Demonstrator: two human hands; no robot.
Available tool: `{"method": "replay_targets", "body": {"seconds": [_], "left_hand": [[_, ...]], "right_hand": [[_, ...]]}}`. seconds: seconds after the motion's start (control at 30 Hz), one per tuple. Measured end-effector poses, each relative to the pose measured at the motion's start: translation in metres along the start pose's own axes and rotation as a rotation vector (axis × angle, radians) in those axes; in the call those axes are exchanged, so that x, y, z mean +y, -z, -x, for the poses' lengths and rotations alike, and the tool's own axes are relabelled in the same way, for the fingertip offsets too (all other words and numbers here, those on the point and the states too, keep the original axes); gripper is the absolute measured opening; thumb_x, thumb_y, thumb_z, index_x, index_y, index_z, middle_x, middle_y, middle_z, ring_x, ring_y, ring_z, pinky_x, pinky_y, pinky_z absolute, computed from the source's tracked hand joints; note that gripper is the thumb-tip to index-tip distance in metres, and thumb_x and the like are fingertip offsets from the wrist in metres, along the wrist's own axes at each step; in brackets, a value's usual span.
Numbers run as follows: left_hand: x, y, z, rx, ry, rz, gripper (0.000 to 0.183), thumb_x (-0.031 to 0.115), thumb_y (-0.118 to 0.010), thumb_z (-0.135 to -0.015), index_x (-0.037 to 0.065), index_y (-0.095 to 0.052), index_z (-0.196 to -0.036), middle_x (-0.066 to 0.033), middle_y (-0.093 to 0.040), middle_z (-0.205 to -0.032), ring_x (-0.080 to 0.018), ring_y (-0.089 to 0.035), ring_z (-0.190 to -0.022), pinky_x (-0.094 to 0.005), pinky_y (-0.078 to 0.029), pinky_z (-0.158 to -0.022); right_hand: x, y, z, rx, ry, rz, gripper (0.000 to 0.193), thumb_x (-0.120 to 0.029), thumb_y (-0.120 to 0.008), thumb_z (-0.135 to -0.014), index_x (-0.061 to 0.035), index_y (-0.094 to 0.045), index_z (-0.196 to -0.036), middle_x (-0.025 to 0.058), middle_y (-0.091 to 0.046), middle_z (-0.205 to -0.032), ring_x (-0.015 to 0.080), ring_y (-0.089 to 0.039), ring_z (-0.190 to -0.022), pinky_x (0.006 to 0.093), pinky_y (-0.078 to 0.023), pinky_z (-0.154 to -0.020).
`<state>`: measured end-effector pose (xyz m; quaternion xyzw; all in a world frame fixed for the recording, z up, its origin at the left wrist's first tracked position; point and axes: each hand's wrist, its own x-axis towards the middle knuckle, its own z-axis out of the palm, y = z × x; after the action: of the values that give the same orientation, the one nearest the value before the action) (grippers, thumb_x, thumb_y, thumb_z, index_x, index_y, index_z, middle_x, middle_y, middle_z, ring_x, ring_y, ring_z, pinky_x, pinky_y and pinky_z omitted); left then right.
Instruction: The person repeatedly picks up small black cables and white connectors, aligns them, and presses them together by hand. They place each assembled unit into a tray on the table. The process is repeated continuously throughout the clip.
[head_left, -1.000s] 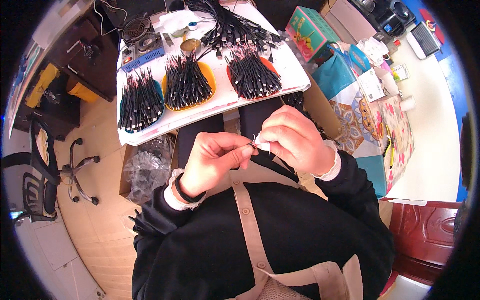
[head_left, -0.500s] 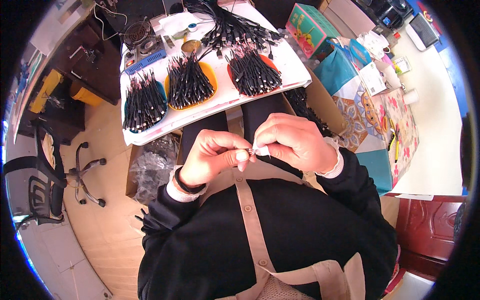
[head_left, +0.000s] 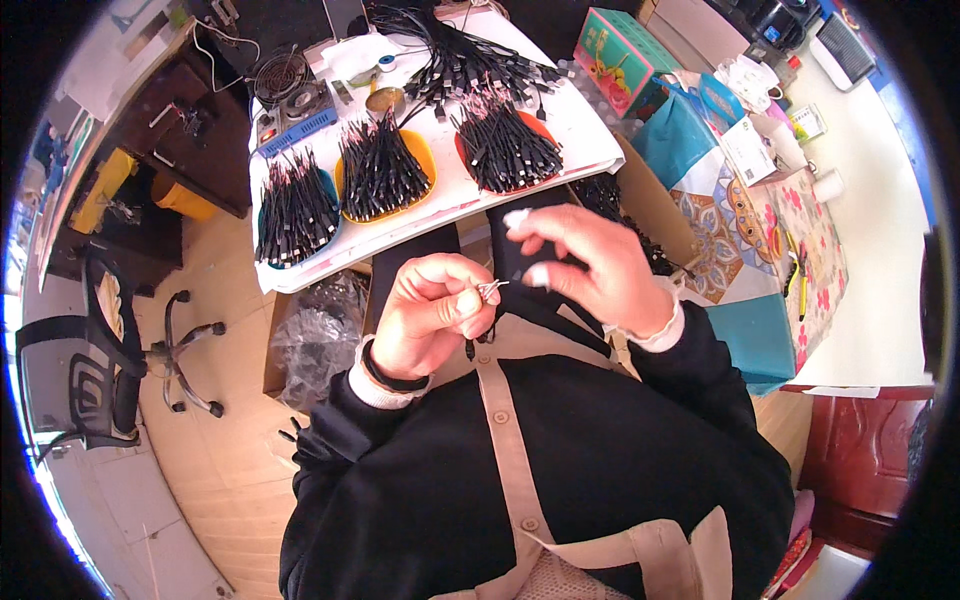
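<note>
In front of my body my left hand [head_left: 432,312] is closed, pinching a short black cable between thumb and fingers. The cable's bare, light wire ends [head_left: 490,289] stick out to the right of the thumb. A dark end of it [head_left: 470,348] hangs below the fingers. To the right, my right hand [head_left: 598,268] is apart from the cable with thumb and fingers spread, holding nothing. White coverings wrap its thumb and a fingertip. Beyond both hands, bundles of black cables fill a blue tray [head_left: 330,238], a yellow tray [head_left: 424,190] and a red tray [head_left: 540,126].
The trays stand on a white table [head_left: 400,236]. Behind them are a loose cable pile [head_left: 460,60], a round tin [head_left: 385,101], a solder spool [head_left: 387,63] and a blue device [head_left: 297,133]. Plastic bags [head_left: 318,345] lie below left; a side table [head_left: 870,260] stands right.
My right hand has let go of the wire ends and moved up and right, its fingers spreading. My left hand keeps the cable, its wire ends now exposed. The view has shifted slightly.
</note>
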<state>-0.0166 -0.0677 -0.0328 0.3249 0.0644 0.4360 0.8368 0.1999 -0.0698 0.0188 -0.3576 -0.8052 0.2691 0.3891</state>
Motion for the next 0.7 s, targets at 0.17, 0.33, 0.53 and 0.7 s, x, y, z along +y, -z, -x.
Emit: {"method": "replay_targets", "body": {"seconds": [0.17,0.33,0.53,0.7], "left_hand": [[-0.001,0.000,-0.001,0.008,0.039,0.034,0.015,0.008,-0.067,-0.085,-0.003,-0.064,-0.096,-0.0085,-0.066,-0.082,-0.0109,-0.046,-0.056,-0.0258,-0.036,-0.053],[0.003,-0.004,0.001,0.000,-0.059,-0.103,0.014,0.006,-0.068,-0.084,-0.004,-0.064,-0.093,-0.0082,-0.063,-0.074,-0.0121,-0.052,-0.060,-0.0254,-0.041,-0.055],[0.000,-0.005,0.000,-0.011,-0.033,-0.100,0.014,0.005,-0.067,-0.085,-0.004,-0.064,-0.094,-0.0079,-0.062,-0.073,-0.0118,-0.052,-0.059,-0.0251,-0.041,-0.055],[-0.002,-0.008,0.003,-0.068,-0.002,-0.102,0.013,0.005,-0.065,-0.086,-0.004,-0.064,-0.096,-0.0084,-0.063,-0.075,-0.0114,-0.052,-0.060,-0.0244,-0.042,-0.057]], "right_hand": [[-0.005,-0.008,-0.007,0.040,0.341,0.043,0.025,-0.002,-0.072,-0.075,-0.0003,-0.062,-0.098,0.0110,-0.062,-0.091,0.0244,-0.061,-0.078,0.0319,-0.050,-0.067],[-0.008,-0.002,-0.011,0.037,0.135,-0.018,0.014,0.000,-0.067,-0.078,-0.0031,-0.060,-0.089,0.0090,-0.060,-0.084,0.0256,-0.060,-0.076,0.0340,-0.049,-0.067],[-0.010,-0.002,-0.003,0.006,0.235,0.054,0.033,-0.005,-0.072,-0.074,-0.0035,-0.064,-0.106,0.0095,-0.062,-0.096,0.0272,-0.060,-0.085,0.0339,-0.050,-0.075],[-0.017,-0.005,-0.004,-0.050,0.352,-0.003,0.026,-0.003,-0.072,-0.074,-0.0027,-0.061,-0.098,0.0090,-0.061,-0.092,0.0258,-0.059,-0.078,0.0343,-0.049,-0.068]]}}
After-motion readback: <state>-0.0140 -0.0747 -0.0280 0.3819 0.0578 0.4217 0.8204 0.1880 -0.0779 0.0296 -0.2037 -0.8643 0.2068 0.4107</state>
